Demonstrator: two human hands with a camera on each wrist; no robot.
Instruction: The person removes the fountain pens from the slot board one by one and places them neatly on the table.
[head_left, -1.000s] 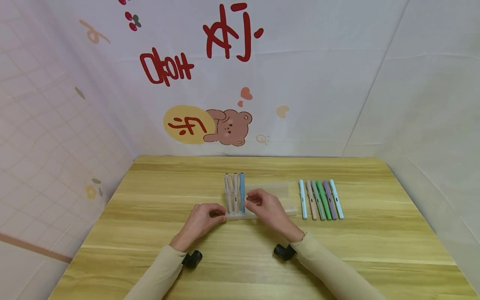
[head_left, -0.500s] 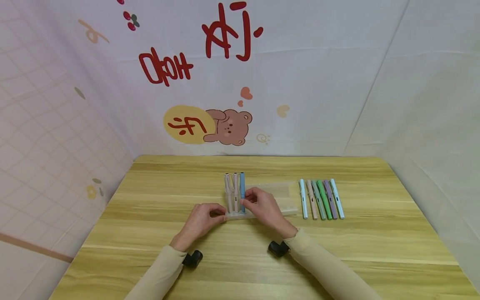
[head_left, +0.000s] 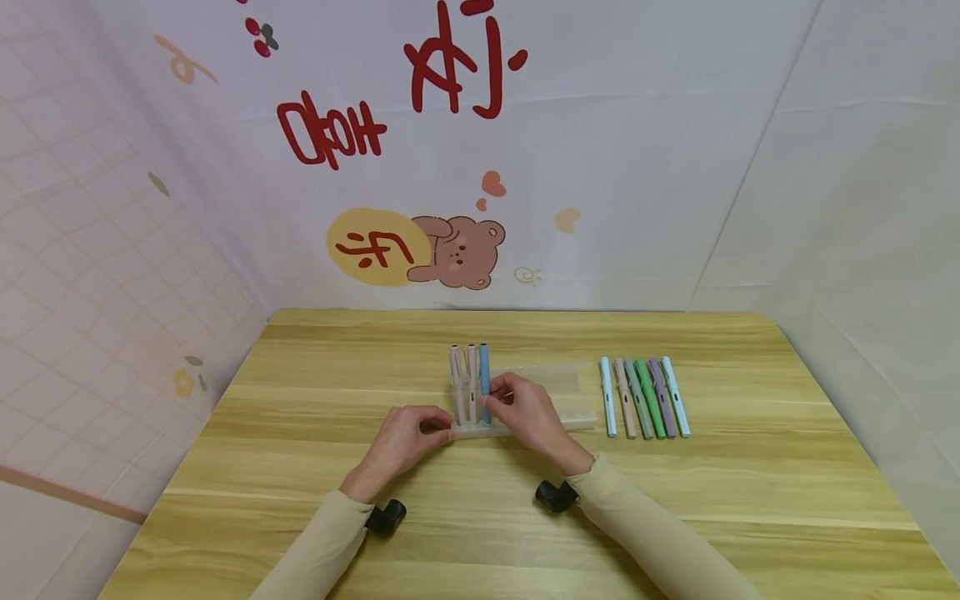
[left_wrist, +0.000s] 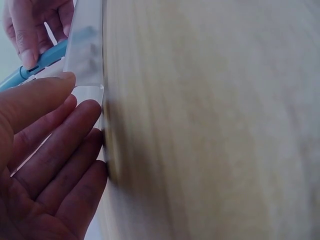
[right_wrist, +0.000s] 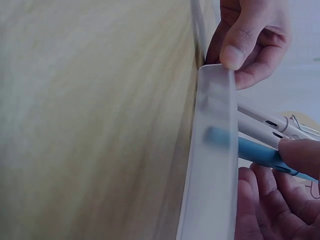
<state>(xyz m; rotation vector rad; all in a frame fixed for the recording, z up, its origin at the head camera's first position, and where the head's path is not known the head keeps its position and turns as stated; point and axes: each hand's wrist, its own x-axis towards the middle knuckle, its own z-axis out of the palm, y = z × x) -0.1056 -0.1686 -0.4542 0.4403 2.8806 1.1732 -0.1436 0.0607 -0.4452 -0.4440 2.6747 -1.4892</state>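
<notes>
A translucent plastic pen case [head_left: 577, 423] lies on the table, its flat panel [head_left: 558, 385] stretching behind. My left hand [head_left: 405, 437] pinches the case's left end, the thumb on its edge in the right wrist view. Two pale pinkish pens [head_left: 456, 387] stand side by side at that end, lower ends in the case. Beside them, a blue pen [right_wrist: 260, 153] stands with its lower tip showing blurred through the case wall. My right hand [head_left: 528, 414] pinches this blue pen between thumb and fingers, below its cap.
To the right of the case, several capped pens in light blue, pinkish, grey-green, green [head_left: 651, 400] and purple lie in a row on the wooden table [head_left: 465, 533]. White printed cloth [head_left: 637, 167] walls in the back and sides.
My right hand has moved slightly left and closed its fingertips on the blue pen. The left hand stays at the case's end.
</notes>
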